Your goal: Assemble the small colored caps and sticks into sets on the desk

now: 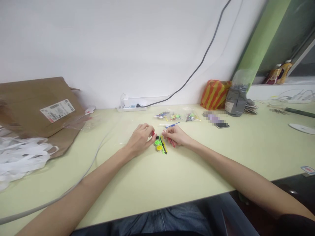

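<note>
In the middle of the table my left hand (141,139) pinches a small red piece (153,133) between thumb and fingers. Close to its right, my right hand (176,134) is closed on a red plastic piece (171,142), partly covered by the fingers. Between the hands lie a green round piece (157,143), a yellow round piece (159,148) and a black round piece (157,137). Yellow and black sticks (163,146) rest right beside them. Just beyond my hands is a blue stick (172,125) with a white one.
Clear bags of colourful parts (175,116) lie farther back. A power strip (131,107) sits by the wall. At left are a cardboard box (36,105), white strapping (22,157) and a grey cable (91,164). A phone (221,125) and striped bag (215,95) are at right.
</note>
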The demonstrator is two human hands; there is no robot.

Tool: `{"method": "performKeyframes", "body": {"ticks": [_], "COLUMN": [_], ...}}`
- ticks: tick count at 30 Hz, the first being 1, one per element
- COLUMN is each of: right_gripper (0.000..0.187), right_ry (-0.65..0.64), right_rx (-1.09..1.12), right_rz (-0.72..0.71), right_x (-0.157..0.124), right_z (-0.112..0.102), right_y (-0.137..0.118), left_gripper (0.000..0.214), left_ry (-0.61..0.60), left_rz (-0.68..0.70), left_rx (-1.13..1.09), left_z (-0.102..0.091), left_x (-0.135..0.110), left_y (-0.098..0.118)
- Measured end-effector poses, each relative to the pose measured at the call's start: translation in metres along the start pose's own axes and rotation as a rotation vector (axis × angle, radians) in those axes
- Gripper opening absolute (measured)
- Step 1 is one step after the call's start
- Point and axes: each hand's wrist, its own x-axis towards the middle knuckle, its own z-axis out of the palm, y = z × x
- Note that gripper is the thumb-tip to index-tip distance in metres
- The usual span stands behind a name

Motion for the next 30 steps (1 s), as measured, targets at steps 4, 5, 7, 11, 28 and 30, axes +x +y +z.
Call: {"method": "performKeyframes", "body": {"ticks": [4,5,7,11,28,30], "right_gripper": [0.033,0.033,0.035,0.034,0.041,0.04], "right_ry": [-0.007,-0.001,0.01,-0.016,0.001,-0.006], "right_rx": [0.044,0.06,0.088,0.11,0.134,0.123], "right_rz": [0.012,0.006,-0.007,0.005,0.089,0.077], "right_x": [0.001,0.001,0.001,0.002,0.015,0.018], "right_z": [0.001,0.001,0.001,0.001,0.002,0.002], "right_y": [0.001,0.001,0.001,0.002,0.003,0.004], "left_gripper": [0.011,0.011,0.011,0.011,0.013,0.014], "left_ry": [-0.004,-0.004,-0.005,-0.01,-0.019,-0.024], "left_rz": [-0.001,0.0,0.005,0.015,0.004,0.003], "left_rx": [-0.003,-0.002,0.004,0.015,0.025,0.025], "left_z": [0.0,0.0,0.0,0.0,0.0,0.0], "left_x": [0.0,0.0,0.0,0.0,0.0,0.0], "left_y": [0.0,0.0,-0.001,-0.001,0.0,0.0]}}
